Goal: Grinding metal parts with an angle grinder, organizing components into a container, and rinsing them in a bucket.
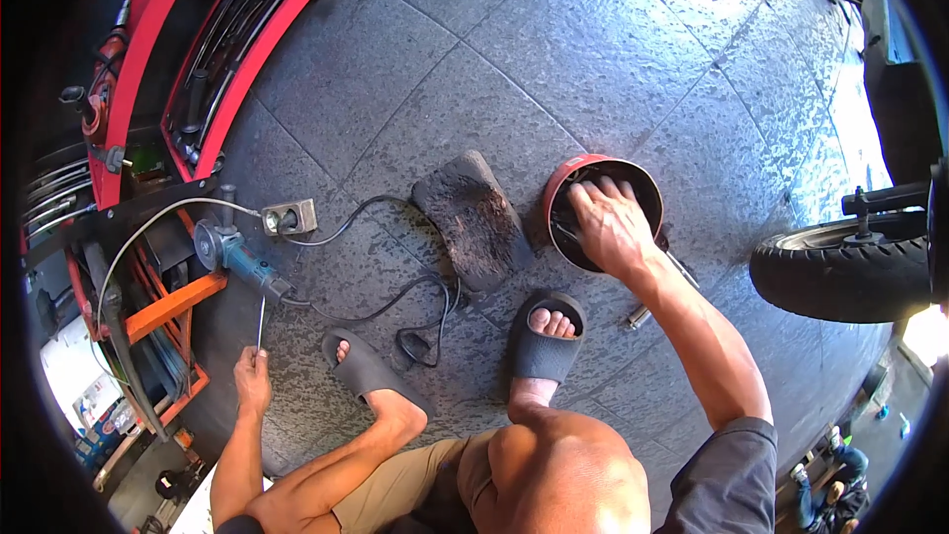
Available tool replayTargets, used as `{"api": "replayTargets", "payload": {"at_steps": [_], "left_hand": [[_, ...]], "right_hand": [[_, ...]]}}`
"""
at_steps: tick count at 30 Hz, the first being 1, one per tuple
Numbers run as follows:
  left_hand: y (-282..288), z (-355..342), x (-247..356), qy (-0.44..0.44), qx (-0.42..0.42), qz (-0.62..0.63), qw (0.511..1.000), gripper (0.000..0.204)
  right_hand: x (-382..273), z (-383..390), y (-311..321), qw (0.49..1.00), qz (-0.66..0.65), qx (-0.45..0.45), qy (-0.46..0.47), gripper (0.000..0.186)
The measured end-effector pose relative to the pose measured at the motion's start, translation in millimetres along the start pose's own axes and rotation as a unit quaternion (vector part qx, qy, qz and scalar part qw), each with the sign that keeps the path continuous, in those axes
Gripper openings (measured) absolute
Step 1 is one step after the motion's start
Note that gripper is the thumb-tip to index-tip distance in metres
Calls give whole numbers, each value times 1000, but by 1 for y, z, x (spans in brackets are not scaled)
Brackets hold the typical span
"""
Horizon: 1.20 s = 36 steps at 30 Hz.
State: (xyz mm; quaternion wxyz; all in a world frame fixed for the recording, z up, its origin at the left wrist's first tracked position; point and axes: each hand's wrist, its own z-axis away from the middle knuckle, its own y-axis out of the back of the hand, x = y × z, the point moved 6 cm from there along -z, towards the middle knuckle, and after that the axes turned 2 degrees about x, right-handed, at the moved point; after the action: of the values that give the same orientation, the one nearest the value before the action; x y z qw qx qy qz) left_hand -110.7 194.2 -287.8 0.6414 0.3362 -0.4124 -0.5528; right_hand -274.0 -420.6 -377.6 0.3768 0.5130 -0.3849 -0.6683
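My left hand (254,379) is closed around the lower end of a thin metal rod (262,321), which points up toward a blue angle grinder (249,265). To the right, my right hand (615,232) reaches down into a round red bowl (556,176). Its fingers are bent and slightly apart, with their tips hidden among dark contents I cannot make out. Just left of the bowl lies a worn, dark, torn pad (474,222). A metal tool (641,317) rests on the floor beside the bowl, partly behind my right forearm.
A red tool rack (247,59) and an orange metal frame (176,307) stand at the left. The grinder's cord loops past a socket box (288,218) toward my sandaled feet. At the right is a motorcycle wheel (840,272). A person (832,489) is at the far lower right.
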Motion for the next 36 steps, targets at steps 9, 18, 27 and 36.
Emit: {"api": "replayTargets", "payload": {"at_steps": [9, 18, 27, 36], "left_hand": [[-1, 12, -28, 17, 14, -4, 1000, 25], [-2, 11, -21, 24, 23, 10, 999, 28], [-13, 9, 14, 31, -8, 33, 999, 36], [2, 12, 41, -33, 19, 75, 996, 28]], "right_hand": [[18, -2, 6, 989, -135, -34, -46, 16], [13, 7, -17, 994, -10, 36, -104, 12], [4, 3, -19, 994, 44, 43, -88, 25], [19, 60, 27, 888, -302, 280, -205, 21]]}}
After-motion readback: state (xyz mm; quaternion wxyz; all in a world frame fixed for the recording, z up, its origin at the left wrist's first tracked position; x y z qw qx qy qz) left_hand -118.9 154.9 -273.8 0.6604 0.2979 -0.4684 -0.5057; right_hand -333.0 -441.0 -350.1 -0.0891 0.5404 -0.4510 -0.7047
